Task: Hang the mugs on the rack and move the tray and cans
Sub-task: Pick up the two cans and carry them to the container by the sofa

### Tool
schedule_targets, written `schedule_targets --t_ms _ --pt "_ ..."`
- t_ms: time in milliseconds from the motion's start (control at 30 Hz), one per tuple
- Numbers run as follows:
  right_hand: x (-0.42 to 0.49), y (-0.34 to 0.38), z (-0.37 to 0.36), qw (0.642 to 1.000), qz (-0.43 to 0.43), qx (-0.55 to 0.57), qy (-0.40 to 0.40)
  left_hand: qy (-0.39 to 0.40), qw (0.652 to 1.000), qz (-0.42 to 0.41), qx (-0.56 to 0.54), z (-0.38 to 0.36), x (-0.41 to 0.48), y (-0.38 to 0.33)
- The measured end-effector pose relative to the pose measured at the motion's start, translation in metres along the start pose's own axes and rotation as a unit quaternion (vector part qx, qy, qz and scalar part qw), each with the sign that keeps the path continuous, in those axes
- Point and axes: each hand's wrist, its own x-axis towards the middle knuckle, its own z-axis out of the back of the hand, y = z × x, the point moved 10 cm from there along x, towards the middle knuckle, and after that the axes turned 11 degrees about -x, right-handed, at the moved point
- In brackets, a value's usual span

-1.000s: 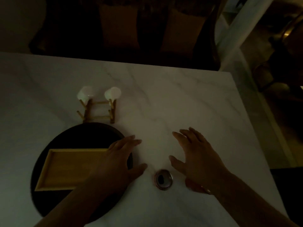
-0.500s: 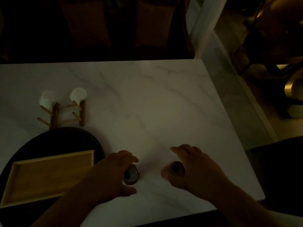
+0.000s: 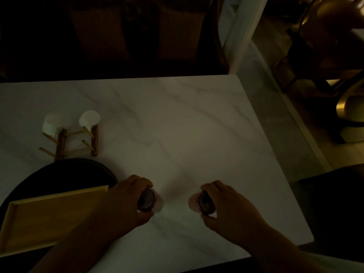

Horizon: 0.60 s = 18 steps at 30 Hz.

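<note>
The scene is dim. My left hand [image 3: 122,201] grips one can [image 3: 147,200] from its left side, near the table's front. My right hand [image 3: 228,209] grips a second can [image 3: 204,202] from its right side. Both cans stand upright on the marble table [image 3: 177,125], about a hand's width apart. A wooden rack [image 3: 78,141] stands at the left with two white mugs [image 3: 51,123] [image 3: 89,118] hanging on its upper pegs. A yellow wooden tray [image 3: 47,215] lies on a dark round mat [image 3: 74,172] at the front left.
The table's right edge [image 3: 275,154] drops to a tiled floor. Dark chairs stand beyond the far edge. A gold-coloured chair [image 3: 334,36] stands at the upper right.
Both hands went from spread flat over the table to closing on a can each. The view has shifted, so the rack and tray now sit further left.
</note>
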Motion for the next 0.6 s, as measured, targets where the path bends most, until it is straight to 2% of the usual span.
schedule_targets --t_ms 267,433,600 --pt "0.033 0.035 0.034 0.998 0.012 0.011 -0.060 -0.093 0.991 0.084 -0.042 0.047 -0.016 0.041" --pt "0.056 0.081 0.044 0.996 0.040 0.023 -0.072 -0.132 0.981 0.136 -0.034 0.076 -0.041 0.082" --pt "0.076 0.136 0.050 0.993 0.081 0.034 -0.078 -0.174 0.970 0.155 -0.066 0.112 -0.083 0.109"
